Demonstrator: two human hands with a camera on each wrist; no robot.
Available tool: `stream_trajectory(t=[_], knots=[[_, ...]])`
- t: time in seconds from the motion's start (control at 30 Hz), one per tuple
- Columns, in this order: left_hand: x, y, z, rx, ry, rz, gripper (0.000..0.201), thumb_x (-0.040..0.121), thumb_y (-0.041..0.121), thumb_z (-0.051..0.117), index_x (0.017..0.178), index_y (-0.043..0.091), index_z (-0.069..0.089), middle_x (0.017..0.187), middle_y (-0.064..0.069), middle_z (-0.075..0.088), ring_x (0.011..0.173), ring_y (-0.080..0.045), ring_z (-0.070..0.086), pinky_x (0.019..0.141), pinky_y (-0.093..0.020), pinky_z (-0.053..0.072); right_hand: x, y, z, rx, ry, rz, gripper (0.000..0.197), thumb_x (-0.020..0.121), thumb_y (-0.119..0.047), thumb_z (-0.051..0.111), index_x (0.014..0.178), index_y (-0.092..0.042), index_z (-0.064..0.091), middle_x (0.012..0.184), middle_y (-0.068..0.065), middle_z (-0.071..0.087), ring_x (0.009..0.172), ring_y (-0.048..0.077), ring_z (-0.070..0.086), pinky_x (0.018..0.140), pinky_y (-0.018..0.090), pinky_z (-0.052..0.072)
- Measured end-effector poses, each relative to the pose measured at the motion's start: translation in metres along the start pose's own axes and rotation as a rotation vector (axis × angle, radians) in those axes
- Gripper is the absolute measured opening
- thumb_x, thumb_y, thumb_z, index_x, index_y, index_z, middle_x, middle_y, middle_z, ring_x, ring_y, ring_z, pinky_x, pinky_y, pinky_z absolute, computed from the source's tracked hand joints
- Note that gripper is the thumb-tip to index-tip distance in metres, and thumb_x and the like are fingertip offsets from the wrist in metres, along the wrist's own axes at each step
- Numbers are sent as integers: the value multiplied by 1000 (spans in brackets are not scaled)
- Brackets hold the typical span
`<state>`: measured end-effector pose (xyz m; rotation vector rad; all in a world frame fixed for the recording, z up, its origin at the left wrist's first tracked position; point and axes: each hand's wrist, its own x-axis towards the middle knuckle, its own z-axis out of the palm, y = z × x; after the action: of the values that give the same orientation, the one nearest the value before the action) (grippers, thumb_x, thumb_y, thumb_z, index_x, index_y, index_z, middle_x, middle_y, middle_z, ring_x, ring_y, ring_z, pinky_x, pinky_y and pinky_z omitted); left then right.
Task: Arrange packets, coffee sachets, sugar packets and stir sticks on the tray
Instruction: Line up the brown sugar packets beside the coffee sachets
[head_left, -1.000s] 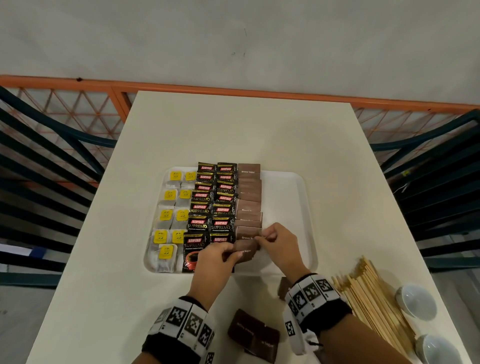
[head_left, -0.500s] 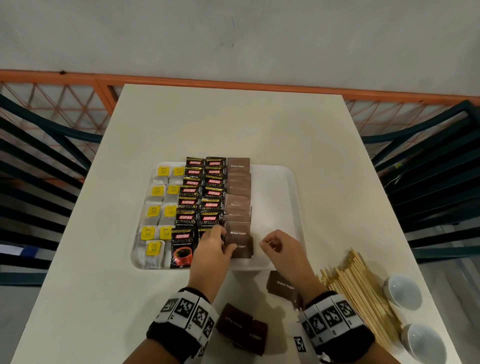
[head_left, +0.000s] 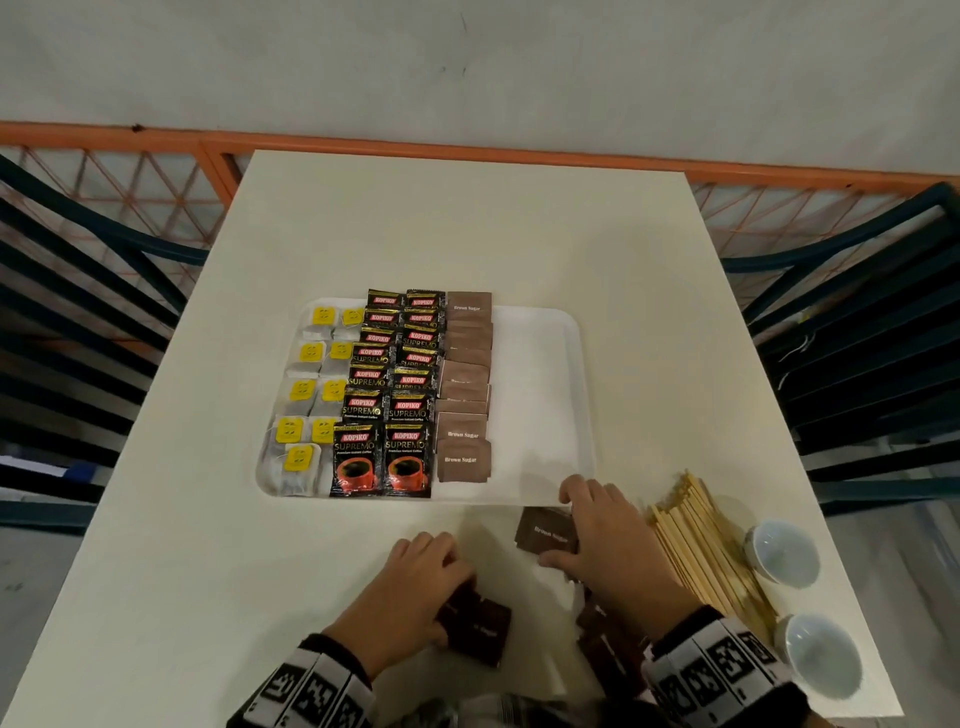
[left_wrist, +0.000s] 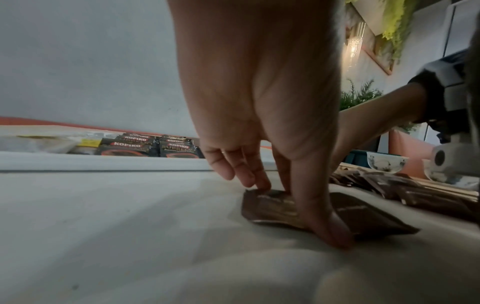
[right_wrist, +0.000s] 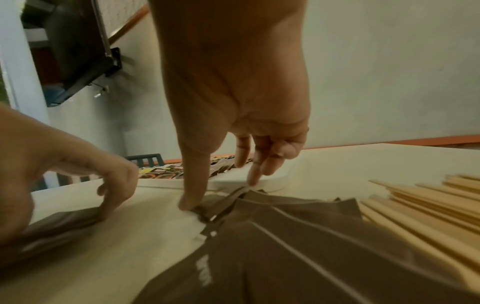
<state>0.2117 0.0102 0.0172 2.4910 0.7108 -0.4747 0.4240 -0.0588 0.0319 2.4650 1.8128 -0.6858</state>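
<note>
A white tray (head_left: 540, 395) holds yellow-tagged tea bags (head_left: 306, 389), two columns of Kopiko coffee sachets (head_left: 387, 410) and a column of brown sugar packets (head_left: 462, 395). Its right part is bare. My left hand (head_left: 447, 582) (left_wrist: 296, 211) is down on the table near me, thumb and fingers pinching a dark brown sugar packet (left_wrist: 267, 207) that lies beside another (head_left: 488, 629). My right hand (head_left: 563, 525) (right_wrist: 219, 193) pinches the top brown sugar packet (head_left: 540, 532) of a loose pile just in front of the tray. Wooden stir sticks (head_left: 701, 561) lie to its right.
Two small white bowls (head_left: 782, 553) (head_left: 821, 654) stand at the table's right front corner beyond the sticks. More brown packets (right_wrist: 285, 246) fan out under my right wrist. Dark chairs (head_left: 857, 338) flank the table and an orange railing (head_left: 467, 150) runs behind it.
Both hands have left the sugar column on the tray and drawn back to the loose packets on the table. The packet they set down stays at the column's near end.
</note>
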Motion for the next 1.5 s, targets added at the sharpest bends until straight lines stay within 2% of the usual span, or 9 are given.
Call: stream_trajectory(t=[0.2, 0.33, 0.43, 0.6, 0.73, 0.97, 1.17, 1.33, 1.5], knots=[[0, 1, 1, 10, 27, -57, 38, 78, 26, 64, 110, 18, 45, 117, 2, 47, 102, -15, 42, 81, -23, 27, -7, -8, 13, -75, 13, 0, 47, 84, -39, 61, 121, -19, 39, 119, 0, 51, 108, 16, 46, 95, 28, 40], [-3, -7, 6, -247, -18, -90, 14, 82, 21, 59, 88, 24, 47, 96, 7, 51, 88, -10, 47, 74, -16, 35, -6, -15, 14, -47, 30, -38, 33, 93, -32, 48, 123, -18, 45, 120, 0, 51, 109, 15, 47, 95, 26, 40], [-9, -18, 4, -421, 42, -109, 26, 84, 18, 55, 71, 28, 36, 78, 11, 46, 70, -4, 43, 62, -13, 35, -7, -26, 10, 111, 19, -1, 29, 97, -27, 41, 120, -14, 51, 115, 3, 54, 105, 17, 50, 90, 26, 42], [-24, -36, -16, -841, 141, -119, 9, 96, 20, 45, 98, 26, 39, 90, -3, 66, 79, -11, 65, 74, -24, 52, -16, -56, 1, 641, -5, -15, 3, 90, -22, 56, 91, -22, 59, 83, -5, 60, 79, 13, 56, 73, 21, 42], [-30, -40, -36, -1020, 218, -74, 21, 92, 20, 53, 111, 28, 47, 89, 3, 66, 73, -2, 67, 65, -15, 50, -17, -86, 7, 1053, -63, -2, 10, 83, -10, 66, 83, -15, 57, 72, 2, 66, 64, 13, 64, 65, 26, 53], [-39, -38, -33, -1147, 180, -139, 25, 95, 23, 48, 97, 6, 67, 81, -3, 72, 74, -11, 68, 65, -16, 51, -18, -122, 27, 902, 82, 1, 13, 83, -25, 66, 88, -22, 55, 82, 2, 67, 74, 18, 65, 65, 20, 52], [-44, -57, -36, -1215, 311, -159, 22, 97, 7, 39, 102, 15, 58, 84, -7, 70, 86, -20, 64, 85, -32, 49, -38, -98, 54, 107, -49, 168, 58, 79, -46, 63, 122, -15, 40, 121, 4, 40, 111, 22, 41, 92, 33, 44], [-46, -71, -45, -1234, 402, -215, 22, 92, -1, 43, 96, 11, 60, 67, -9, 51, 70, -21, 54, 81, -32, 48, -38, -91, 63, 219, -107, 220, 49, 82, -30, 65, 119, -11, 40, 122, 9, 48, 111, 26, 47, 91, 35, 43], [-43, -64, -46, -1274, 413, -165, 8, 90, 19, 57, 93, 11, 59, 65, -7, 50, 66, -19, 50, 75, -31, 45, -33, -92, 50, 330, -101, 163, 31, 93, -20, 49, 119, -4, 47, 123, 15, 52, 112, 28, 49, 86, 28, 35]])
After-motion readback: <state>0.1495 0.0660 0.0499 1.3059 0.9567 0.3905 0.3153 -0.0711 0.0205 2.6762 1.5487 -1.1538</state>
